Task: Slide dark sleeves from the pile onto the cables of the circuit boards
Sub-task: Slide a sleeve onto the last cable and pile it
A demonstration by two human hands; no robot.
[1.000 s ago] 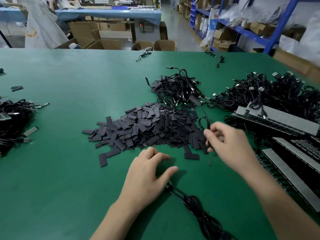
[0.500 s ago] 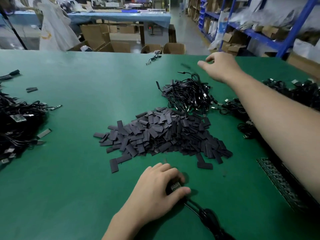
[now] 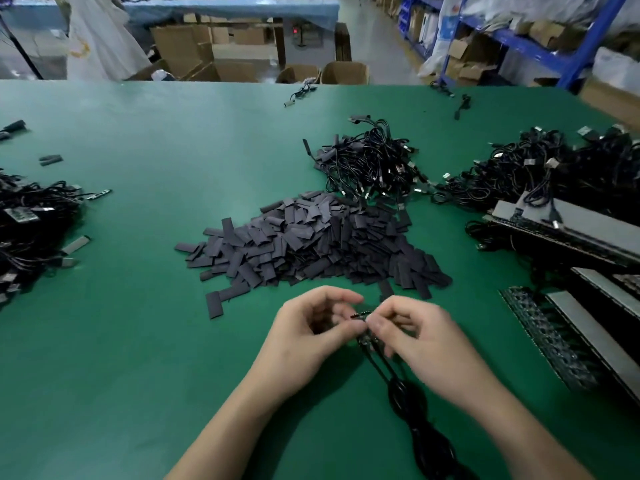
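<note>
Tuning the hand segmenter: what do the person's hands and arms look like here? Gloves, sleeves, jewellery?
No gloves: the left hand and right hand are bare. The left forearm and right forearm are uncovered down to the frame edge, with no sleeve in view. No watch, ring, wristband or marking shows on either.

Green table (image 3: 138, 341); dark grey sleeves (image 3: 311, 244); black cables (image 3: 374, 164); blue shelving (image 3: 581, 46); brown cardboard boxes (image 3: 180, 46).

The counter (image 3: 145, 341) wears smooth matt green covering; the sleeves (image 3: 311, 244) look matt dark plastic; the cable (image 3: 405, 400) is glossy black.
</note>
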